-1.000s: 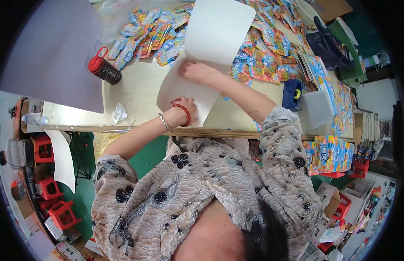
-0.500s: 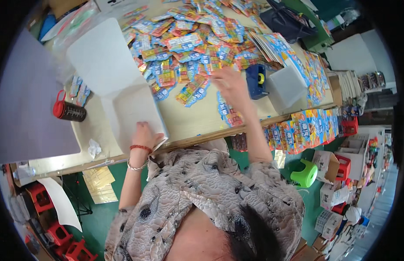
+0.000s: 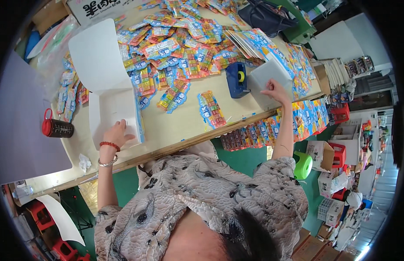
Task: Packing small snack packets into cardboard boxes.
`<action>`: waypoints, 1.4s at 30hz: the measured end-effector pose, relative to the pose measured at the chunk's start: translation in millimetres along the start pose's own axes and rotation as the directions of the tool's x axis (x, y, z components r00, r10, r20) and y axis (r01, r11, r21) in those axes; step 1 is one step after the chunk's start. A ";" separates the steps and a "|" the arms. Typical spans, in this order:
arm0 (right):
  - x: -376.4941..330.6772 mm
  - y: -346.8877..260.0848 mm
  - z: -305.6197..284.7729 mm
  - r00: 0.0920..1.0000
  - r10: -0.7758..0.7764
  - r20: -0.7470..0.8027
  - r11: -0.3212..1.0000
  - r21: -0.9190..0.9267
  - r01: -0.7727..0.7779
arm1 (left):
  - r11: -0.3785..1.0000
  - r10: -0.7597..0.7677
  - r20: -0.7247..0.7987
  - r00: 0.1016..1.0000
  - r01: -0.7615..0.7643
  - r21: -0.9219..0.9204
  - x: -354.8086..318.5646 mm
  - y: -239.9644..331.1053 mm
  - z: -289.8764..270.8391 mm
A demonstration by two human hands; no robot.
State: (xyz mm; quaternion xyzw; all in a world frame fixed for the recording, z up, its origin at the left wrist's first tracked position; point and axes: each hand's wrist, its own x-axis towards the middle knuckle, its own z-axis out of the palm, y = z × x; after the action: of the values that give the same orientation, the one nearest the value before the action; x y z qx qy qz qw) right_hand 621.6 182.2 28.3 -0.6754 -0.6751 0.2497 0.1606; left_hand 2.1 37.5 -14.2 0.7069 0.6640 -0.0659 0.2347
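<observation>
At centre left, the left hand (image 3: 116,135) still lies flat, fingers spread, on the open white box (image 3: 113,111). The right hand (image 3: 275,90), which hovered over the coloured packets (image 3: 176,48) half a second ago, now presses loose fingers onto a white sheet stack (image 3: 267,76) at centre right, beside the blue tape dispenser (image 3: 236,80).

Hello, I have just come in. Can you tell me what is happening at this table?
A person stands at a long table covered with colourful flat packets. The left hand rests flat on an open white cardboard box near the table's edge. The right hand reaches out to a white stack beside a blue tape dispenser. A red-lidded dark bottle lies at the left.
</observation>
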 end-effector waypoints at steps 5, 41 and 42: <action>0.8 12.4 -13.9 0.988 -0.006 0.152 0.975 0.219 -0.028 | 0.959 -0.013 -0.331 0.944 -0.082 -0.271 -28.1 27.4 -31.6; -32.5 -39.1 42.6 0.876 -0.358 -0.324 0.751 -0.657 0.064 | 0.803 0.097 -0.506 0.857 -0.368 -0.470 -34.4 50.2 -29.1; -30.8 -36.2 35.3 0.874 -0.359 -0.327 0.748 -0.661 0.059 | 0.800 0.112 -0.516 0.849 -0.385 -0.460 -33.3 50.9 -30.0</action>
State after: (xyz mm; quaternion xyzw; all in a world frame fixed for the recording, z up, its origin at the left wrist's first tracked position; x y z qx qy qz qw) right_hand 573.0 148.8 23.0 -0.6450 -0.7388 -0.1691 0.0980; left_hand 41.3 19.4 38.1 0.6876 0.5888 0.3297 0.2680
